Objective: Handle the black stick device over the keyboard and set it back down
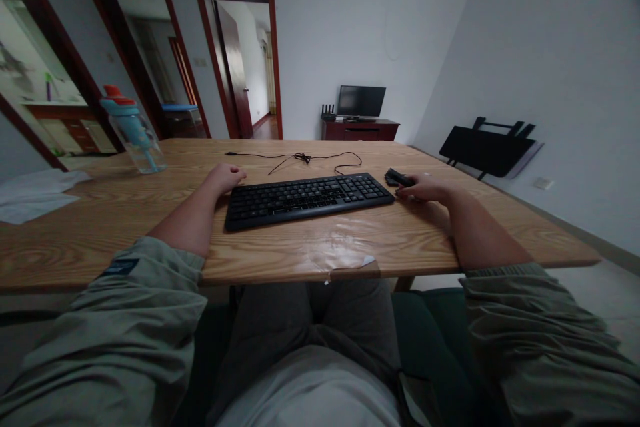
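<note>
A black full-size keyboard (310, 200) lies on the wooden table in front of me, tilted slightly so its right end is farther away. At its far left corner is my left hand (226, 179), its fingers curled closed; whether they pinch anything is hidden. Beyond the keyboard's right end, my right hand (427, 188) is closed around a small black object (399, 177), longish with a wider far end; its exact kind is not clear. Behind the keyboard runs its thin black cable (302, 157), partly bundled, with a plug (231, 153) at the left.
A clear bottle with a blue and red lid (135, 133) stands at the table's back left. White paper or cloth (40, 190) lies at the left edge. Peeling clear film (345, 247) covers the near table edge (280, 273). A folded black table (487, 150) leans by the right wall.
</note>
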{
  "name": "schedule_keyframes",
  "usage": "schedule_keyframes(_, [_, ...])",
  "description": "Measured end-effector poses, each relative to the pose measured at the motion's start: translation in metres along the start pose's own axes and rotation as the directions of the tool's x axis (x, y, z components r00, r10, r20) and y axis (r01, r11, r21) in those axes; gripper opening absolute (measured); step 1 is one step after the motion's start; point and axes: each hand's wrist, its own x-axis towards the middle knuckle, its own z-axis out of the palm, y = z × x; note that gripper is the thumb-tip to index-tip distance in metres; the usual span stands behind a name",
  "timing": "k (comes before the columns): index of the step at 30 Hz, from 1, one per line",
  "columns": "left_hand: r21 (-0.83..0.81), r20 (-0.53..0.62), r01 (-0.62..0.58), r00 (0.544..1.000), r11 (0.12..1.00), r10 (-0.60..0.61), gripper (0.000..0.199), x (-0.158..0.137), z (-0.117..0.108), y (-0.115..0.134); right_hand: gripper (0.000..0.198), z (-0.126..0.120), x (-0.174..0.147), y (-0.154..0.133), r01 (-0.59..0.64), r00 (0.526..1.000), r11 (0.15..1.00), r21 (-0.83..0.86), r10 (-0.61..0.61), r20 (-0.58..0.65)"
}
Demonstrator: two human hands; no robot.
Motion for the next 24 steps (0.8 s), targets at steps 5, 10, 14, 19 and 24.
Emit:
schedule_keyframes(5, [-0.02,-0.005,-0.018,1.0,1.0,0.018,0.026,0.002,0.001,-0.002,0.015,-0.003,0.002,0.003,-0.07,0.997,0.998,-0.004,0.07,0.023])
schedule_keyframes(10, [-0.032,-0.013,0.0,1.0,0.999,0.0,0.027,0.0,0.001,0.0,0.016,-0.007,-0.001,-0.001,-0.137,0.99,0.99,0.026,0.138,-0.032])
schedule_keyframes(14, [-0.034,-0.009,0.006,1.0,0.999,-0.006,0.028,0.0,0.001,0.0,0.023,-0.008,-0.002,-0.001,-0.124,0.991,0.992,0.012,0.124,-0.049])
schedule_keyframes(19, [-0.017,-0.02,-0.02,1.0,1.0,0.02,0.029,0.003,0.002,-0.004,0.028,-0.009,0.005,0.007,-0.088,0.996,0.993,-0.078,0.085,-0.042])
schedule_keyframes(24, [0.004,-0.002,-0.036,0.999,0.999,0.036,0.028,0.004,0.002,-0.006,0.027,-0.007,0.01,0.012,0.03,0.998,0.979,-0.201,-0.039,-0.04])
